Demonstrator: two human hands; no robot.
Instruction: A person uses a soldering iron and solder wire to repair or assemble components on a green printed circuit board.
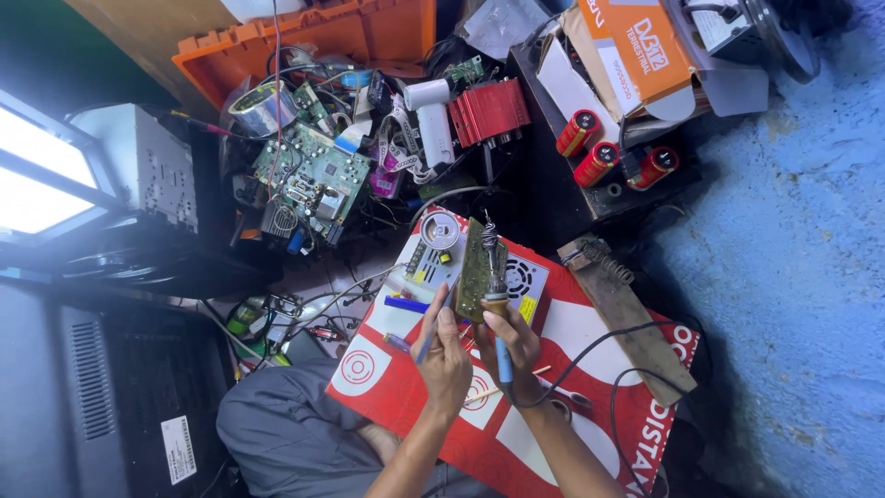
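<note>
Over the red-and-white printed board on my lap, my right hand was closed around the blue handle of a soldering iron, its tip raised against a brownish-green circuit board standing on edge. My left hand was curled, fingers pinching a thin blue-handled tool just beside that board. Behind it lay a silver metal power-supply box with a round fan grille. Well apart, three red cylindrical capacitors sat on a black case.
</note>
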